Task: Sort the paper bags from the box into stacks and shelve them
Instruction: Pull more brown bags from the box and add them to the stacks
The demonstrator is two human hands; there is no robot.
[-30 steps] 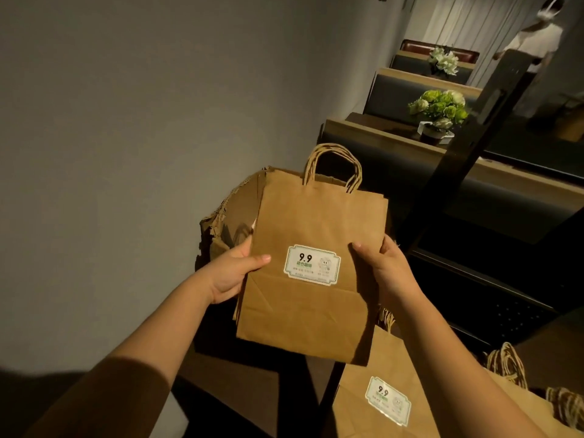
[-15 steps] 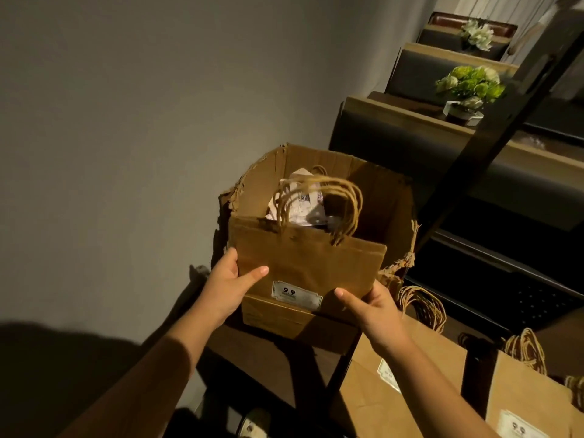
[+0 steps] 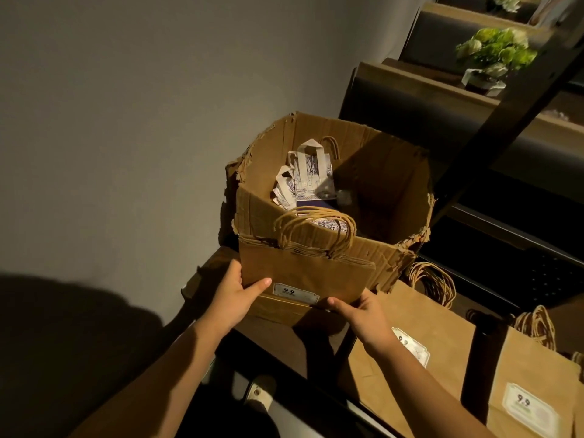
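A stack of brown paper bags (image 3: 303,273) with twisted handles and a "9.9" sticker stands in front of the torn cardboard box (image 3: 388,172). My left hand (image 3: 235,295) grips the stack's left edge, thumb across its front. My right hand (image 3: 363,314) holds its lower right corner. Inside the box lie white patterned bags (image 3: 308,172) with flat handles. Two more brown bag stacks lie on the shelf to the right, one next to the box (image 3: 420,349) and one at the far right (image 3: 537,393).
The box sits on a dark wooden surface (image 3: 278,336) against a grey wall (image 3: 126,121). A black slanted shelf post (image 3: 512,118) rises at the right. Potted green and white flowers (image 3: 493,55) stand on wooden bench backs behind.
The brown bag stack has come down from an upright lift to the box's front, tilting flatter. Both hands slid toward its lower edge. The view dipped, showing the box's inside.
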